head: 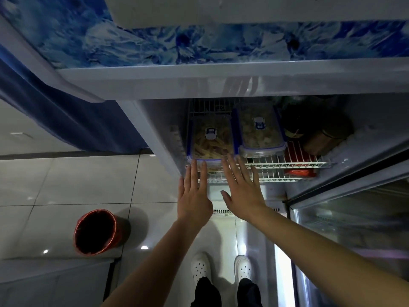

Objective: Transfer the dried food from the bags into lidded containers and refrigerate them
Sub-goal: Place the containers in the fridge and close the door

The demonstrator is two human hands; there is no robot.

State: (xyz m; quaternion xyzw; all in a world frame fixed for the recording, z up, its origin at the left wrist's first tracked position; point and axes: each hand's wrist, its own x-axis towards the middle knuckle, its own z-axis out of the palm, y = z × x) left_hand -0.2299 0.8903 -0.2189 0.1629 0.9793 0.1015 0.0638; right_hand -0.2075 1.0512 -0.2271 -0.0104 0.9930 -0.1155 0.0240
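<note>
clear plastic lidded container with blue clips (211,140) overhangs the white wire fridge shelf (285,163), so with the left hand (194,196) and right hand (242,189) just flat-fingered against it, an uneven shove could tip it off.

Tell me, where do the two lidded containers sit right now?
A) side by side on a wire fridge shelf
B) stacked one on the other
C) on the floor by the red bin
A: the left container and the right container stand next to each other on the wire shelf.

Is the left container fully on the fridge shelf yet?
Not quite. The left container still overhangs the wire shelf's front edge, with both open hands' fingertips at its front.
</note>
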